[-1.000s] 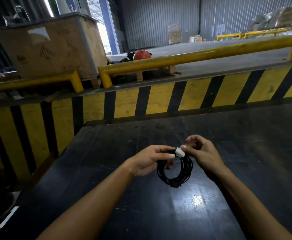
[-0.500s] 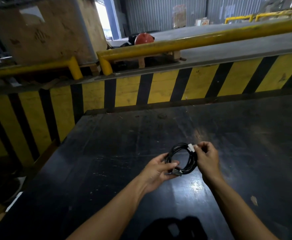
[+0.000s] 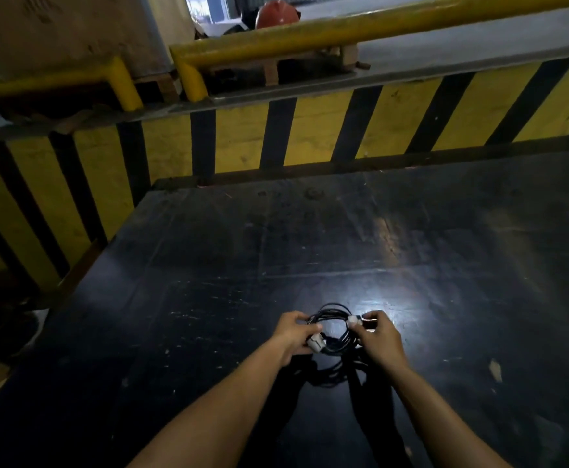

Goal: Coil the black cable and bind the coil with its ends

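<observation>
The black cable (image 3: 332,314) is wound into a small round coil held flat just above the dark table (image 3: 310,251). My left hand (image 3: 293,331) grips the coil's left side, with one white connector (image 3: 316,342) at its thumb. On the right side of the coil my right hand (image 3: 379,336) pinches the other white connector (image 3: 355,320). The coil's shadow falls on the table beneath my wrists.
A yellow and black striped barrier (image 3: 310,130) runs along the table's far and left edges, topped by yellow rails (image 3: 344,25). Behind it are a wooden crate (image 3: 74,32) and a red hard hat (image 3: 276,15). A small paper scrap (image 3: 495,369) lies on the table at right.
The coil has been turned from hanging upright to lying nearly flat between both hands. My left hand has shifted its grip to the left side near one connector. The view has tilted downward.
</observation>
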Demonstrator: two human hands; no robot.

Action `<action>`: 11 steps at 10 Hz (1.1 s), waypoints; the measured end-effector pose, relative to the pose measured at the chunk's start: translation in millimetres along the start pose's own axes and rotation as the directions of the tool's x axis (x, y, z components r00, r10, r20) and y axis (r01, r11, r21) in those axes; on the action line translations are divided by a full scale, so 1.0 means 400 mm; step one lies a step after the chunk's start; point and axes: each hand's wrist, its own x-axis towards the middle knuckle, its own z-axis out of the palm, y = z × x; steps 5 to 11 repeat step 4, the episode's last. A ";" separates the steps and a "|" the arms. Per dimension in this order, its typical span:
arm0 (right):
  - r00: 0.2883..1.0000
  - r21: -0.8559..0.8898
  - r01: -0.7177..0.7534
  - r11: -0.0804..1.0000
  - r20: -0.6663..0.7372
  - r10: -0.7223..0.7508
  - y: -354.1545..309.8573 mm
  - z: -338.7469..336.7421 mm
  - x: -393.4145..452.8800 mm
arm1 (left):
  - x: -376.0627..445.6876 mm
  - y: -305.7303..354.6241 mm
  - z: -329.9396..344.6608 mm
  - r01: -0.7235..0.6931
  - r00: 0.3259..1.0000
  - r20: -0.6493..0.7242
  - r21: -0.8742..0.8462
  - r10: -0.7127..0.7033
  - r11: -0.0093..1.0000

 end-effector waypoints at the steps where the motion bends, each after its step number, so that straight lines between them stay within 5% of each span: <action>1: 0.997 -0.099 -0.052 0.994 0.056 0.058 0.028 0.021 -0.005 | 0.020 -0.027 -0.008 0.047 0.999 -0.017 0.002 -0.047 0.999; 4: 0.982 -0.475 0.065 0.878 0.186 0.028 0.007 -0.016 -0.043 | 0.001 -0.033 -0.053 -0.070 0.997 -0.042 0.001 0.070 0.998; 11: 0.982 -0.475 0.065 0.878 0.186 0.028 0.007 -0.016 -0.043 | 0.001 -0.033 -0.053 -0.070 0.997 -0.042 0.001 0.070 0.998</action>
